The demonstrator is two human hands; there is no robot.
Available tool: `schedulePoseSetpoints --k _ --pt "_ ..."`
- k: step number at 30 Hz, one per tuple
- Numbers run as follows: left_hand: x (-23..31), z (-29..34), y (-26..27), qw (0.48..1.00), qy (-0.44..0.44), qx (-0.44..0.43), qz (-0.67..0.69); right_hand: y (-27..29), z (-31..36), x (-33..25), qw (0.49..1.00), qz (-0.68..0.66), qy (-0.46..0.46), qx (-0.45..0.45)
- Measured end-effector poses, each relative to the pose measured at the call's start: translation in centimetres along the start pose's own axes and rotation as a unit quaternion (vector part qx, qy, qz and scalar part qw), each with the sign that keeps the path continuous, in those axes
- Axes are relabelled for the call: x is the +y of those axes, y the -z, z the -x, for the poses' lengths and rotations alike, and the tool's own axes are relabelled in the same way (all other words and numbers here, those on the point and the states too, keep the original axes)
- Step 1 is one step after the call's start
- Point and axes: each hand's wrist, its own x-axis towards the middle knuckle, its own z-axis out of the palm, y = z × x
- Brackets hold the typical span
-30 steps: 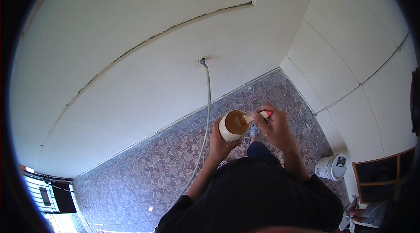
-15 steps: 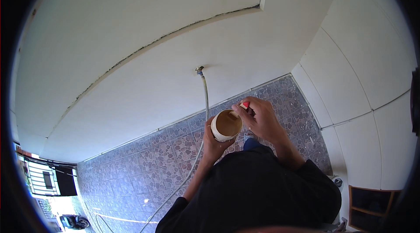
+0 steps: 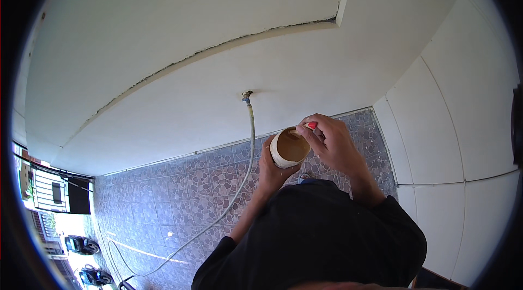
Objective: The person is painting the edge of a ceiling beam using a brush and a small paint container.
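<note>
Head view: tub (image 3: 276, 155) and brush (image 3: 312, 125) in hand.
The left hand (image 3: 271, 174) grips the tub around its side, above the tiled floor (image 3: 190, 192); the right hand (image 3: 332, 140) pinches the red-tipped brush at the tub's rim.

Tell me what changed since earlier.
The right hand carried the brush from the right of the cup toward its far rim. The view shifted: the white bucket exited, motorbikes appeared. Nothing was grasped or released; the left hand still holds the cup, the hose stays attached.

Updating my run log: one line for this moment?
left hand: holding tub | right hand: holding red-ended brush in tub | hose: on tap
</note>
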Motion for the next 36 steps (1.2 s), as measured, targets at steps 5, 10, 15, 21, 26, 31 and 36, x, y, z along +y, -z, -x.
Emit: schedulePoseSetpoints --k 5,10,15,21,26,31,36 --pt "-0.4 -0.2 1.0 1.000 -0.019 0.021 -0.011 -0.3 -1.0 -0.3 0.998 0.036 0.045 -0.024" --pt "-0.8 0.4 2.6 0.998 -0.027 0.054 -0.005 -2.1 -1.5 -1.9 0.997 0.033 0.058 -0.027" --pt "-0.6 0.7 4.5 0.997 -0.013 0.073 -0.003 -3.4 -1.3 -3.8 0.999 0.036 0.022 -0.013" --pt "-1.2 1.8 6.0 0.996 -0.033 0.082 -0.031 -5.1 -0.3 -5.1 0.999 0.026 0.023 0.040" --pt "-1.6 2.1 6.3 0.993 -0.057 0.104 -0.022 -6.3 0.4 -6.1 0.998 0.041 0.037 0.043" --pt "-1.7 2.8 6.7 0.988 -0.076 0.127 -0.041 -7.5 0.9 -6.5 0.997 0.050 0.041 0.031" --pt "-1.9 3.3 7.2 0.985 -0.078 0.137 -0.070 -8.6 1.4 -6.4 0.998 0.063 0.026 0.019"
